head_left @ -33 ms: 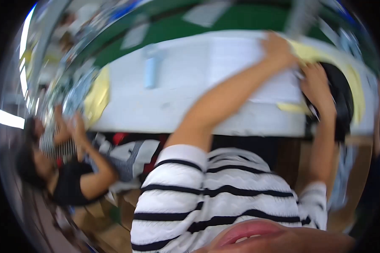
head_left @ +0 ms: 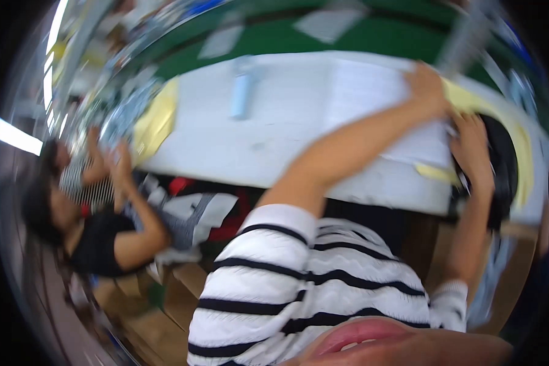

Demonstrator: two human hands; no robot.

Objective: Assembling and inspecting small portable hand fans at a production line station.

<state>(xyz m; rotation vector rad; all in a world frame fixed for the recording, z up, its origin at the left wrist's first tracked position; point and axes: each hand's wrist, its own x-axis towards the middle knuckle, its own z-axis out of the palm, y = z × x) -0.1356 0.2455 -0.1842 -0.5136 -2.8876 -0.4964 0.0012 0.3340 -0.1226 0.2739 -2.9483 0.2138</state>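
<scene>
My left hand (head_left: 427, 88) is at the far right of the table, over the edge of some white printed sheets (head_left: 354, 91) and near a yellow sheet (head_left: 463, 97). Motion smears its fingers. Close beside it, my right hand (head_left: 471, 146) has its fingers bent over the left edge of a black, shiny, bag-like thing (head_left: 502, 161). A small pale spot shows by its fingertips, too blurred to name. The black thing lies partly on the yellow sheet and reaches to the table's front edge.
A light blue bottle (head_left: 241, 97) stands on the white table (head_left: 274, 155). Another yellow sheet (head_left: 158, 125) hangs at the table's left end. A person in a black top (head_left: 100, 244) sits at the left, with another behind. Cardboard boxes (head_left: 146, 305) stand below.
The whole view has shifted and tilted slightly, so the table sits lower and further right. My hands keep their places by the black bag-like thing.
</scene>
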